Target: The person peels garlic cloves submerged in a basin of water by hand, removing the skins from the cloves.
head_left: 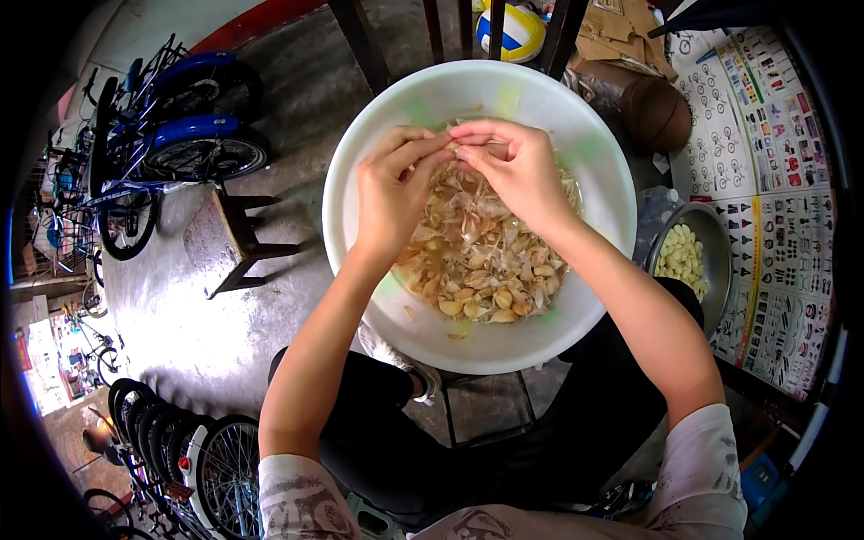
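A large white plastic basin (pixel 360 306) holds water with many unpeeled garlic cloves (pixel 490 292) and loose papery skins in it. Above its far half, my left hand (pixel 394 184) and my right hand (pixel 515 166) meet fingertip to fingertip. Both are closed in a pinch on one small garlic clove, mostly hidden by the fingers. To the right, a metal bowl (pixel 720 270) contains peeled garlic cloves (pixel 681 256), partly behind my knee.
A basketball (pixel 657 114) and a volleyball (pixel 513 33) lie beyond the basin. A small wooden stool (pixel 220 243) stands left, with bicycles (pixel 193 117) behind it. Printed sheets (pixel 756 180) cover the surface at right. Dark wooden bars (pixel 360 45) rise at the basin's far edge.
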`<state>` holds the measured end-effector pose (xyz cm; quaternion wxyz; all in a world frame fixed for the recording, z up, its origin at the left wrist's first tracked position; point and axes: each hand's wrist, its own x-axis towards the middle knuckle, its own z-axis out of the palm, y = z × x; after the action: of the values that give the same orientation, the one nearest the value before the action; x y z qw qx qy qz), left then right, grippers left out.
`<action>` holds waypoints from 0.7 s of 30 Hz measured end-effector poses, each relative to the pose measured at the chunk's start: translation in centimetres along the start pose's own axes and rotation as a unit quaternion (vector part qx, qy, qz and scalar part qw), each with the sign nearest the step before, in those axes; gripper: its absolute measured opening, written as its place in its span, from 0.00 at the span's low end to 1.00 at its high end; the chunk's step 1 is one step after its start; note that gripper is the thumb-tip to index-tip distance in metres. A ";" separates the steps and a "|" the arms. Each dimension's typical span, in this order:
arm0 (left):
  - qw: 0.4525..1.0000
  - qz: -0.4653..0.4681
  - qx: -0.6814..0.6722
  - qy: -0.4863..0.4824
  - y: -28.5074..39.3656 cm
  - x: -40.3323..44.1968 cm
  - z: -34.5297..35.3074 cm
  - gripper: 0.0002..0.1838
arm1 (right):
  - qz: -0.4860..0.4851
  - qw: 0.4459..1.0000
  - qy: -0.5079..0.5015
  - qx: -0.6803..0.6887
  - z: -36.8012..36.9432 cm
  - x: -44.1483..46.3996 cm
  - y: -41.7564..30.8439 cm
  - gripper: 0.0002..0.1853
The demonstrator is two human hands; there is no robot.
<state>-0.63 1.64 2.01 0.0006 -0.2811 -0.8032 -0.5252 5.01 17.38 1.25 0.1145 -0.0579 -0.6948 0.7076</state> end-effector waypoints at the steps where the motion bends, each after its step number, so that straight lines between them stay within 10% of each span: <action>1: 1.000 0.000 0.000 -0.001 0.1 0.0 0.0 0.11 | 0.000 1.000 0.000 0.000 0.0 0.0 0.0 0.11; 21: 0.988 0.138 0.065 0.027 -0.1 -0.1 0.1 0.11 | -0.132 0.979 -0.017 -0.156 -0.1 -0.4 -1.7 0.14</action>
<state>-0.59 1.62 1.85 0.1129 -0.3745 -0.7887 -0.4743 5.54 17.36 2.94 0.1850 0.0295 -0.7999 0.5701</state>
